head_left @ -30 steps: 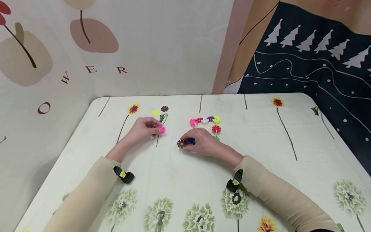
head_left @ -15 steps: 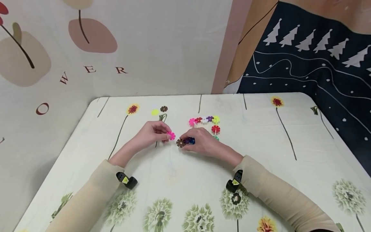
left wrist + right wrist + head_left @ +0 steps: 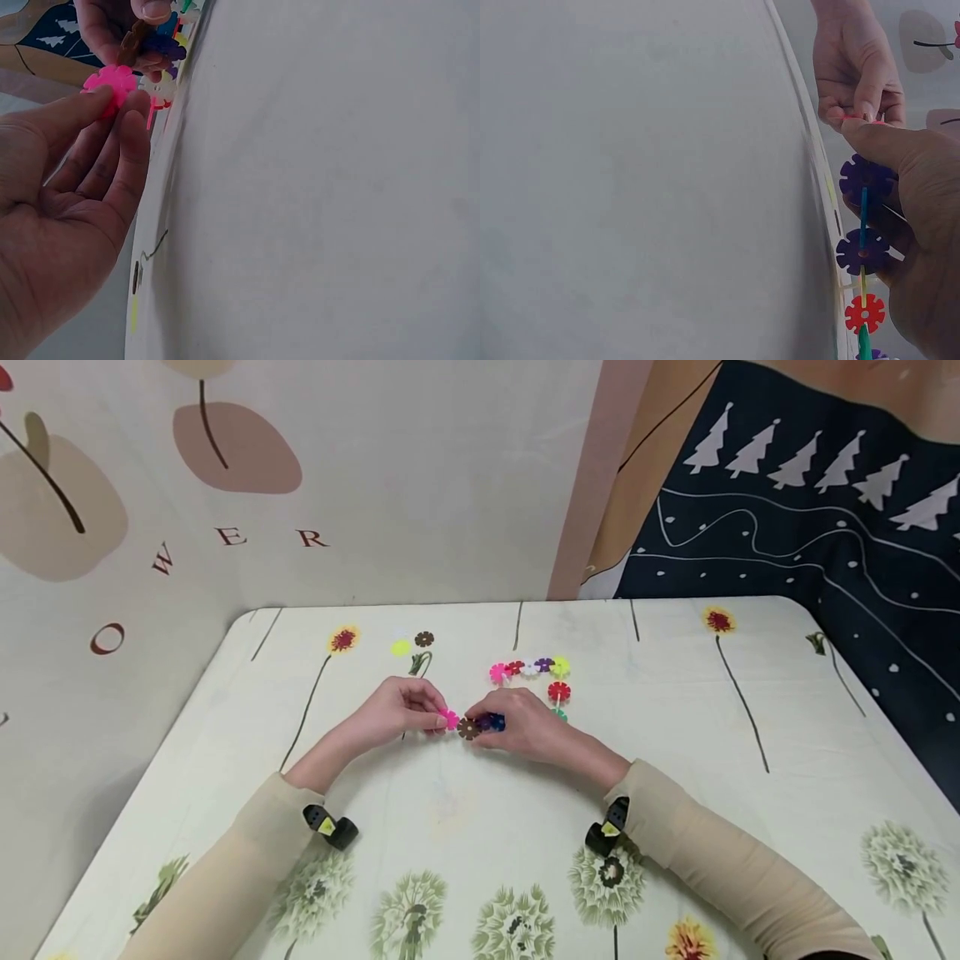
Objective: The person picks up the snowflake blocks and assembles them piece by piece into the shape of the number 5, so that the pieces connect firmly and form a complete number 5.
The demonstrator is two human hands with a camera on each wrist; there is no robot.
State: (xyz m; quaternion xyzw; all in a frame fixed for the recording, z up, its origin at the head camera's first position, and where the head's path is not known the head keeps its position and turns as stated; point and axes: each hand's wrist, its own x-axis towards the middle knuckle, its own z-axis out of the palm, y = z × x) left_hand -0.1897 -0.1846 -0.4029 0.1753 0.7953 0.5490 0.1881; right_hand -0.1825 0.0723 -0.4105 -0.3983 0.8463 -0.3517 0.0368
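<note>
My left hand (image 3: 393, 714) pinches a bright pink notched plastic disc (image 3: 451, 719) between thumb and fingers; the left wrist view shows this pink disc (image 3: 112, 86) face-on. Right beside it, my right hand (image 3: 525, 722) grips the end of a chain of linked discs, where a brown disc (image 3: 468, 728) faces the pink one. Their edges meet or nearly meet; whether they interlock I cannot tell. Behind the brown disc sits a dark purple disc (image 3: 866, 178). From there the chain bends round, through a red disc (image 3: 558, 692), to another pink disc (image 3: 498, 673). My right hand hides part of it.
Loose discs lie beyond my left hand: a yellow one (image 3: 401, 647), a brown one (image 3: 424, 638) and a faint white one. The table's cloth (image 3: 450, 827) has printed flowers. A wall hanging (image 3: 420, 485) rises at the table's back edge.
My left hand has carried the pink disc rightward and slightly nearer to me, up to the brown disc. My right hand has stayed in place with the chain.
</note>
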